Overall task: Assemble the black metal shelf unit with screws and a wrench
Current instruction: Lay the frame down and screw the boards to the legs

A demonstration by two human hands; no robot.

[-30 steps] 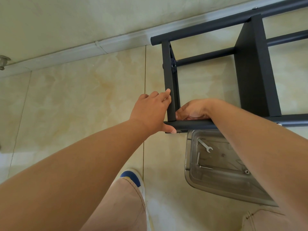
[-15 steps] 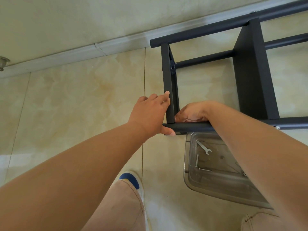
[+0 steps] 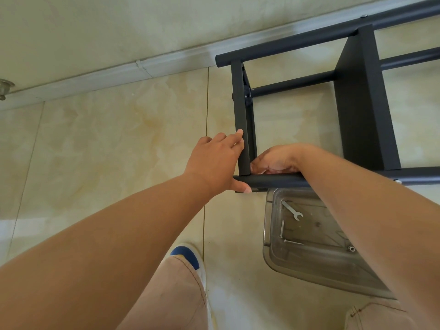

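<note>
The black metal shelf frame (image 3: 364, 103) lies on its side on the tiled floor. My left hand (image 3: 214, 160) holds its near left corner: the fingers lie against the upright end bar (image 3: 239, 96) and the thumb hooks under the near tube (image 3: 273, 181). My right hand (image 3: 276, 159) reaches over that tube, its fingers curled into the inside of the same corner; what they hold is hidden. A silver wrench (image 3: 291, 209) lies in a clear plastic tray (image 3: 267, 234) below the tube.
The tray also holds a long bolt (image 3: 292, 241), a thin metal pin (image 3: 282, 228) and a small nut (image 3: 351, 248). My shoe (image 3: 188, 254) stands left of the tray. A white skirting board (image 3: 119, 75) and wall run behind the frame.
Both hands stay at the same corner of the frame. The view has shifted slightly, and the frame sits a little lower in it.
</note>
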